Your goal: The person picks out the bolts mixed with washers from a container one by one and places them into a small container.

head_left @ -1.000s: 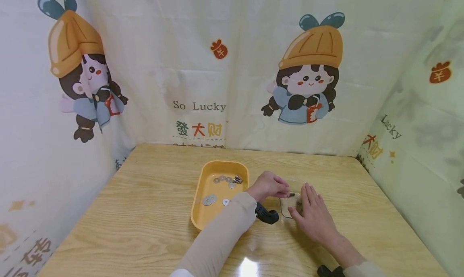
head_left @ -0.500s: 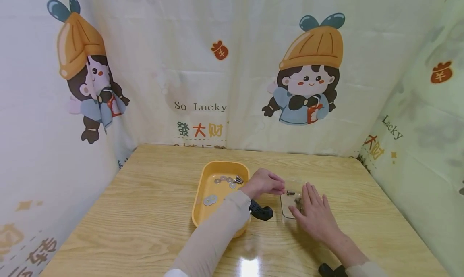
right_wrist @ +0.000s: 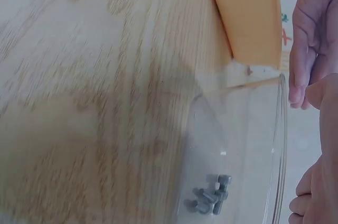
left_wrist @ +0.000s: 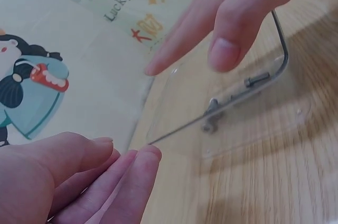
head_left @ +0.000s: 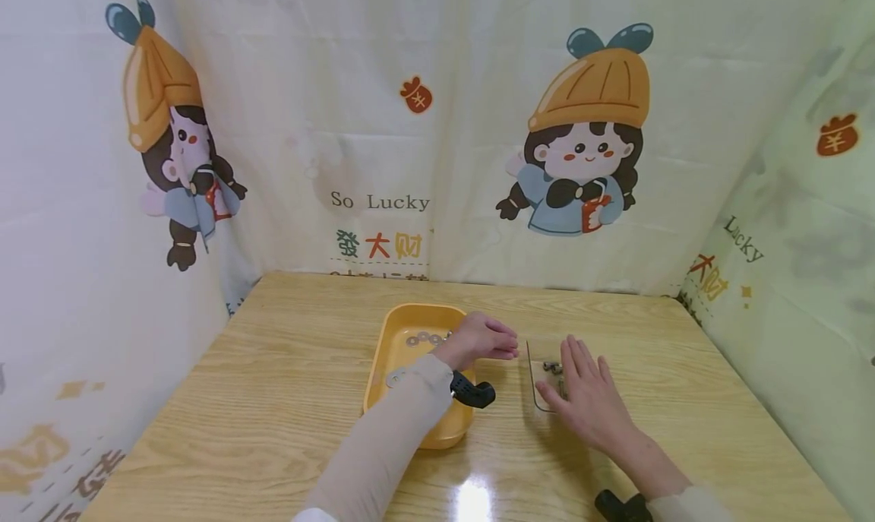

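Note:
A clear plastic box [head_left: 532, 381] stands on the table with several grey bolts [head_left: 552, 367] lying on its bottom. The bolts [right_wrist: 212, 196] sit close together in the right wrist view. My left hand [head_left: 487, 338] hovers between the box and an orange-yellow tray [head_left: 372, 374]. Its fingers [left_wrist: 138, 168] are extended and loosely together, with nothing between them. Over the right side of the box, my right hand [head_left: 589, 400] lies flat with straight fingers; whether it touches the rim cannot be told. It covers part of the box.
Several flat metal washers [head_left: 412, 341] lie in the tray, partly hidden by my left forearm. Black wrist camera mounts [head_left: 473, 391] stick out from both wrists. Behind the wooden table [head_left: 287, 355] hangs a printed curtain [head_left: 472, 165].
My left hand has drawn back leftward from the box toward the tray, letting go of a bolt, which now lies in the box. My right hand has stayed nearly in place.

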Action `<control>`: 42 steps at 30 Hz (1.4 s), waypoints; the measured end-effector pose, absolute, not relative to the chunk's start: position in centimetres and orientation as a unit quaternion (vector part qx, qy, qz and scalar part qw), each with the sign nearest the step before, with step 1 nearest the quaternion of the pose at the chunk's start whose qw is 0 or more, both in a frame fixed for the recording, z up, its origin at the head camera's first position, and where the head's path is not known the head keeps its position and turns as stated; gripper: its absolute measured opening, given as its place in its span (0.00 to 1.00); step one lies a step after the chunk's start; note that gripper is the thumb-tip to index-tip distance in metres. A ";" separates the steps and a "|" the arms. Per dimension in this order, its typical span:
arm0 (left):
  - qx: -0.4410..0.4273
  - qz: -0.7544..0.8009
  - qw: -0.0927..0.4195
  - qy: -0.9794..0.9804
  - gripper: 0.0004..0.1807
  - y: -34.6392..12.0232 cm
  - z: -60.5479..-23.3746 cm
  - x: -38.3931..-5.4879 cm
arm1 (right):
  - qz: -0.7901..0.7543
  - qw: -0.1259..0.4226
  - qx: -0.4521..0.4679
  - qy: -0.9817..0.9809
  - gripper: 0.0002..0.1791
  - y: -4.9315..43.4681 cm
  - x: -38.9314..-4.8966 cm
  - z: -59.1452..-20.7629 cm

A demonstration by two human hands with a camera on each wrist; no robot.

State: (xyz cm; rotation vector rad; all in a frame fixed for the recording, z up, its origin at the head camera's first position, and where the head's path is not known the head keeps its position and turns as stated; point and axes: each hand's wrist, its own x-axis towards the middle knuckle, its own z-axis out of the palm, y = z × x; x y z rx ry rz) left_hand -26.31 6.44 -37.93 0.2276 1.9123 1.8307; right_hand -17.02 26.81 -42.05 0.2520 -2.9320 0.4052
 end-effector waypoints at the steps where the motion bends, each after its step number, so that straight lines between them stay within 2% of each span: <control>1: 0.079 0.671 0.239 0.697 0.11 6.3 -38.0 -26.4 | 0.137 0.087 0.086 -0.983 0.50 26.7 -17.0 -42.0; 17: 0.079 0.681 0.241 0.687 0.14 3.4 -38.5 -27.3 | 0.138 0.093 0.114 -0.979 0.48 23.3 -17.9 -42.0; 25: 0.066 0.691 0.225 0.684 0.17 1.8 -38.9 -28.0 | 0.138 0.095 0.128 -0.977 0.49 21.7 -18.3 -42.0; 32: 0.055 0.698 0.210 0.682 0.14 0.5 -39.2 -28.3 | 0.148 0.088 0.141 -0.975 0.49 20.1 -18.6 -42.0; 42: 0.048 0.705 0.199 0.680 0.17 -1.6 -39.3 -28.8 | 0.145 0.076 0.160 -0.973 0.50 18.3 -19.1 -42.0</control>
